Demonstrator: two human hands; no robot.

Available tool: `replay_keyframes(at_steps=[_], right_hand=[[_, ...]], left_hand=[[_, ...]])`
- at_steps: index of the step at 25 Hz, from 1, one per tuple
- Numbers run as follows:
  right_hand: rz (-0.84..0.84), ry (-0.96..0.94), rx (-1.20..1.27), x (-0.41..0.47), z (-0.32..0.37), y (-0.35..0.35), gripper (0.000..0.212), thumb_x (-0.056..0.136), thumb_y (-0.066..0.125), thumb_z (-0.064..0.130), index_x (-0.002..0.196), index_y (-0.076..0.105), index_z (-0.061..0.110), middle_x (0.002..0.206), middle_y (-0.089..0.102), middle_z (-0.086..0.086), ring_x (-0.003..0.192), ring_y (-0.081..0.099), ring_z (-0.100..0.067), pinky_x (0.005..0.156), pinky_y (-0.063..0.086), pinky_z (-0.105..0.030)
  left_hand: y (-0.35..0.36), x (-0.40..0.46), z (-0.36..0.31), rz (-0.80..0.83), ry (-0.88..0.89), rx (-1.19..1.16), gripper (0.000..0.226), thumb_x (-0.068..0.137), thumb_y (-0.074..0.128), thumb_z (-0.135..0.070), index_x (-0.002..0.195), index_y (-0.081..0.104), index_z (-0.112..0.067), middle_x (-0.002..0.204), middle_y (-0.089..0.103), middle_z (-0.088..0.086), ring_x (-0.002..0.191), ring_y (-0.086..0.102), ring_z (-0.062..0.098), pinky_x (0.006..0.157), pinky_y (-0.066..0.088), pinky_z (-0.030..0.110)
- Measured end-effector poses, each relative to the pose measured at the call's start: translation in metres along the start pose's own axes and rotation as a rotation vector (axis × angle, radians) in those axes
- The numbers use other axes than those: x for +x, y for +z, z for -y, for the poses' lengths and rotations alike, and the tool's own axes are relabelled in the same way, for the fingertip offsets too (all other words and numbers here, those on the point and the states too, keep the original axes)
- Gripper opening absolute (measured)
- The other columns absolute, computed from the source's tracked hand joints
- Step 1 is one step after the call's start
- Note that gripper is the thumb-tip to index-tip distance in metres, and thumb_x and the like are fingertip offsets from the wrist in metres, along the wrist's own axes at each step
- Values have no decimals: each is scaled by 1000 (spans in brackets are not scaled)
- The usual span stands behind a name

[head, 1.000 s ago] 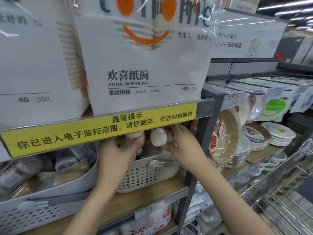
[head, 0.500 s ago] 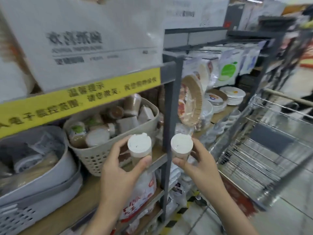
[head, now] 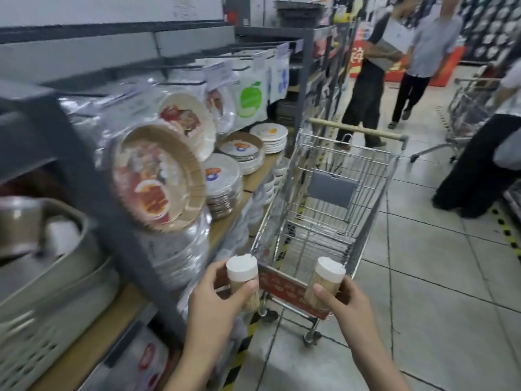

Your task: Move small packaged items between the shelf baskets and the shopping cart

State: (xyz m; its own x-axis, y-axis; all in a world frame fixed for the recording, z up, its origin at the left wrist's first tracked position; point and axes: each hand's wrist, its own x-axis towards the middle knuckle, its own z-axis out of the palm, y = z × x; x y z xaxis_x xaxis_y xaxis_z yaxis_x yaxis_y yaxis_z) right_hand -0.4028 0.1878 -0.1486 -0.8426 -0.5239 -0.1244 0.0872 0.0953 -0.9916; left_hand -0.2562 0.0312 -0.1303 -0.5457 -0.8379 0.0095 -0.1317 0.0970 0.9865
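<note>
Left hand: my left hand (head: 214, 303) is gripping a small clear tub (head: 243, 280) with a white cap, thumb pressing across its front and fingers curling round the far side, holding it upright.
Right hand: my right hand (head: 348, 301) is wrapping shut around a second white-capped tub (head: 325, 282), thumb lying on its near face, and this one is leaning slightly to the right.
Contents: both tubs are showing something pale tan and fine-grained through the plastic; I cannot tell what it is.
Where the tubs are: I am holding both out in front of me, over the near end of the shopping cart (head: 332, 198), the left one just beside the shelf edge, the right one in front of the cart's red front panel.
Cart: its wire basket is standing on the tiled floor (head: 439, 292), hard against the shelving, wooden handle at the far end.
Shelf: packs of paper plates (head: 160, 176) are leaning and stacking along the wooden board to my left.
Baskets: a grey slotted basket (head: 42, 320) is sitting at the far left, blurred.
Aisle: other people (head: 366, 80) are standing beyond the cart.
</note>
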Motion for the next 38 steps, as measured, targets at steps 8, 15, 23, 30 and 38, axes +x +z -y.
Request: replay_keyframes(at_steps=[8, 15, 23, 30, 38], right_hand=[[-151, 169, -23, 111, -29, -73, 25, 81, 72, 9, 105, 65, 12, 96, 72, -6, 85, 66, -14, 61, 49, -14], [-100, 287, -47, 227, -47, -63, 33, 81, 72, 9, 112, 62, 12, 97, 70, 0, 86, 64, -10, 63, 48, -14], [-71, 396, -104, 377, -61, -47, 36, 83, 71, 14, 116, 57, 15, 100, 66, 7, 90, 61, -4, 64, 46, -10], [-93, 534, -138, 469, -104, -51, 44, 86, 66, 15, 127, 50, 12, 107, 63, 6, 95, 60, -7, 78, 50, -20], [-46, 699, -203, 595, -220, -29, 22, 88, 64, 16, 109, 56, 18, 98, 66, 1, 95, 64, -21, 89, 51, -38]], left_hand=[[129, 104, 5, 190, -60, 9, 38, 70, 82, -17, 101, 64, -28, 97, 70, -9, 92, 64, 7, 78, 51, 24], [178, 220, 32, 195, -183, 48, 38, 71, 80, -9, 101, 63, -23, 95, 69, -7, 89, 64, 9, 71, 46, 19], [253, 370, 71, 285, -308, 111, 37, 70, 80, -4, 93, 61, -25, 92, 69, -2, 88, 65, 17, 82, 52, 34], [308, 438, 119, 405, -396, 263, 39, 73, 79, -13, 104, 56, -21, 94, 63, -10, 91, 61, 13, 77, 46, 24], [385, 522, 244, 318, -542, 304, 30, 80, 74, -15, 107, 60, -15, 98, 66, -3, 87, 63, 15, 73, 52, 28]])
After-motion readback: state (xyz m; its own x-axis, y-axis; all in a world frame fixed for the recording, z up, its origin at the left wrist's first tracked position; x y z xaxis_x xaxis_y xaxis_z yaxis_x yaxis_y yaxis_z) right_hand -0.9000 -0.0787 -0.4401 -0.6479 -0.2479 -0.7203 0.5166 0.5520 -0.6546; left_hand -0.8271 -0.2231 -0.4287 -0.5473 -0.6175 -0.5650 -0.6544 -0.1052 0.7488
